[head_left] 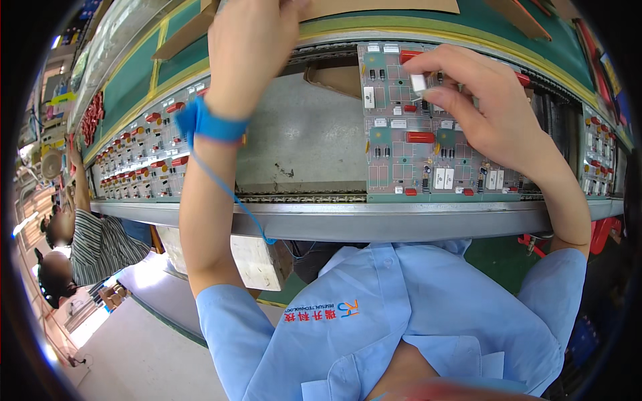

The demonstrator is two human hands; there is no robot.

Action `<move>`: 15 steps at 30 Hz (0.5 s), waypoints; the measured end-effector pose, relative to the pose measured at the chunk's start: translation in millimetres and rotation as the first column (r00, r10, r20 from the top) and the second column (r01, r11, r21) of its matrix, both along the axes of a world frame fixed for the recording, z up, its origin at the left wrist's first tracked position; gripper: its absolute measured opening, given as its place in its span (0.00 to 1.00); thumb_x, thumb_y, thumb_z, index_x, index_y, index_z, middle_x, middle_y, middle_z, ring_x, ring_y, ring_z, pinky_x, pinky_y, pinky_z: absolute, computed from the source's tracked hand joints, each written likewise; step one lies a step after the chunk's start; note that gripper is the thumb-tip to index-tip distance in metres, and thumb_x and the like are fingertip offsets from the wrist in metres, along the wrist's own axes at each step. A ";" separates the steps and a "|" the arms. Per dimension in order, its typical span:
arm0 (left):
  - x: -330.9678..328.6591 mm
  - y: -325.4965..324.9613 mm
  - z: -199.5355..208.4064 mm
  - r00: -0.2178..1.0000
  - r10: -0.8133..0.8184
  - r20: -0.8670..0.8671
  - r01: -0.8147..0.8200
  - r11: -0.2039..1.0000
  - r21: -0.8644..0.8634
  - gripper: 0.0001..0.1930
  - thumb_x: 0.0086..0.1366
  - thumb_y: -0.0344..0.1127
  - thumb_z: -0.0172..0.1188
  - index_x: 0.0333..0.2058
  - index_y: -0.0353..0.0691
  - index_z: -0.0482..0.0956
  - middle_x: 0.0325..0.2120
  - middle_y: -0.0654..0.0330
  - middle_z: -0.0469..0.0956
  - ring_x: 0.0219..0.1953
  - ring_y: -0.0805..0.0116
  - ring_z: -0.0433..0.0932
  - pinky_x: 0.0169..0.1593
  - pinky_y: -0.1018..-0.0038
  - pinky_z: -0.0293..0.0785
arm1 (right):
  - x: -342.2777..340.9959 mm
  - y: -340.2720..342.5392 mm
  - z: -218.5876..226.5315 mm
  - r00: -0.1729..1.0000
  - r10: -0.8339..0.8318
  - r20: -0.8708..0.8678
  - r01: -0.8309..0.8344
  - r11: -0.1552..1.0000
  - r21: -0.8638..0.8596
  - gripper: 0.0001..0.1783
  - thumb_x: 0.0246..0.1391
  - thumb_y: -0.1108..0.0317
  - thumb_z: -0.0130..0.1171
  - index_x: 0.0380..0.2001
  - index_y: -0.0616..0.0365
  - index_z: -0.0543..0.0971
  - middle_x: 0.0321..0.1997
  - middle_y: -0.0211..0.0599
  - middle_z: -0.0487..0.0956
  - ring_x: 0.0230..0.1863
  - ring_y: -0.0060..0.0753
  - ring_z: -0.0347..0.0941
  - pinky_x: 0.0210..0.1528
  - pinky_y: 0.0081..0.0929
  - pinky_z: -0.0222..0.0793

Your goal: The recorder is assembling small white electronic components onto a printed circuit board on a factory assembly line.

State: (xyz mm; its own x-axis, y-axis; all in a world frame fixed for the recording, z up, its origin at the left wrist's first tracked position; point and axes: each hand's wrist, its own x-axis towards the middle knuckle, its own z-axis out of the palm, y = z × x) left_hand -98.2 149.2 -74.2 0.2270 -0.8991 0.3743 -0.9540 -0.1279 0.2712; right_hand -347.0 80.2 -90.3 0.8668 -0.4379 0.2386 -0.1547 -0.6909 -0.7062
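My right hand (485, 100) is over the upper part of a circuit board panel (401, 164). Its thumb and forefinger pinch a small white block-shaped component (418, 83) with thin leads, just above the board. Red, white and black parts stand in rows on that panel, some hidden under my hand. My left hand (251, 40) reaches to the far edge of the view, past the conveyor, and its fingers are mostly cut off. A blue wrist strap (221, 125) with a coiled cord circles that wrist.
A chain conveyor with a metal front rail (314, 220) carries the boards. More populated boards (144, 154) sit at left, another (597, 154) at far right. Cardboard (388, 7) lies on the green far bench. Another person in a striped shirt (103, 244) works at the left.
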 end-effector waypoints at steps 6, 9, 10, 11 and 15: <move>18.9 -24.0 -23.6 0.990 0.068 0.123 -0.060 0.996 -0.073 0.11 0.60 0.38 0.65 0.35 0.37 0.79 0.33 0.50 0.81 0.34 0.49 0.81 0.37 0.60 0.77 | 18.1 -0.5 -12.7 0.997 0.072 -0.041 -0.077 0.989 -0.129 0.13 0.52 0.75 0.62 0.43 0.59 0.79 0.41 0.41 0.77 0.40 0.50 0.76 0.41 0.42 0.70; 22.5 -25.4 -27.6 0.989 0.024 0.148 -0.010 0.995 -0.096 0.10 0.61 0.38 0.65 0.34 0.37 0.77 0.32 0.50 0.80 0.34 0.48 0.81 0.36 0.60 0.77 | 20.5 -0.2 -17.9 0.993 0.100 -0.062 -0.111 0.975 -0.193 0.13 0.51 0.76 0.62 0.42 0.58 0.79 0.42 0.40 0.77 0.40 0.50 0.76 0.40 0.41 0.71; 21.3 -24.0 -26.6 0.973 0.017 0.228 0.000 0.997 -0.074 0.10 0.62 0.37 0.64 0.34 0.36 0.76 0.30 0.50 0.79 0.34 0.49 0.81 0.36 0.59 0.76 | 21.8 0.6 -18.4 0.995 0.084 -0.051 -0.093 0.968 -0.232 0.15 0.51 0.77 0.62 0.43 0.58 0.79 0.42 0.40 0.77 0.40 0.50 0.76 0.40 0.41 0.71; 20.3 -22.6 -26.5 0.974 0.024 0.223 -0.007 0.997 -0.076 0.10 0.62 0.37 0.64 0.34 0.36 0.76 0.30 0.50 0.79 0.34 0.49 0.81 0.36 0.59 0.76 | 23.1 1.4 -18.3 0.997 0.068 -0.038 -0.076 0.960 -0.270 0.16 0.50 0.77 0.62 0.44 0.57 0.78 0.41 0.39 0.78 0.40 0.50 0.76 0.40 0.41 0.71; 21.2 -12.6 -18.8 0.986 0.000 0.168 0.023 0.991 -0.132 0.09 0.64 0.34 0.61 0.37 0.35 0.74 0.29 0.46 0.79 0.34 0.47 0.80 0.36 0.58 0.75 | 25.3 6.5 -11.1 0.991 0.075 -0.111 -0.098 0.972 -0.215 0.20 0.49 0.78 0.63 0.48 0.55 0.76 0.40 0.37 0.79 0.40 0.50 0.76 0.39 0.40 0.71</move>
